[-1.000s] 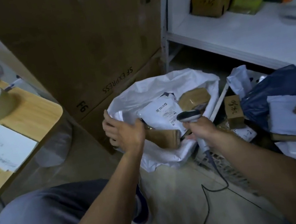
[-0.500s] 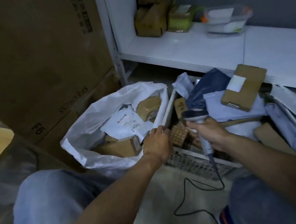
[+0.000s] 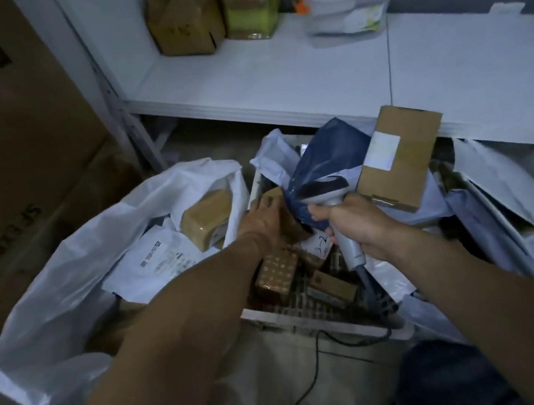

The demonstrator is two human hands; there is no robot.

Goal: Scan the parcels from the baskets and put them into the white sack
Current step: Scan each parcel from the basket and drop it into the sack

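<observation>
The white sack [image 3: 63,284] stands open at the left with a taped brown box [image 3: 207,220] and a white labelled mailer [image 3: 160,260] inside. To its right a white plastic basket [image 3: 310,315] holds several parcels: a dark blue bag [image 3: 328,155], a flat cardboard box [image 3: 401,158], small brown boxes. My left hand [image 3: 261,220] reaches into the basket and grips a small brown box [image 3: 275,197]. My right hand [image 3: 355,223] holds the grey barcode scanner [image 3: 326,190] by its handle above the basket, its cable [image 3: 318,368] trailing to the floor.
A second basket [image 3: 522,226] of pale mailers sits at the right. The white shelf [image 3: 310,81] behind carries cardboard boxes [image 3: 182,17] and a clear plastic tub [image 3: 347,6]. Large brown cartons [image 3: 6,137] stand at the left. My knees show at the bottom.
My left hand left the sack and moved right into the basket, onto a small brown box. The view swung right. My right hand kept the scanner over the basket.
</observation>
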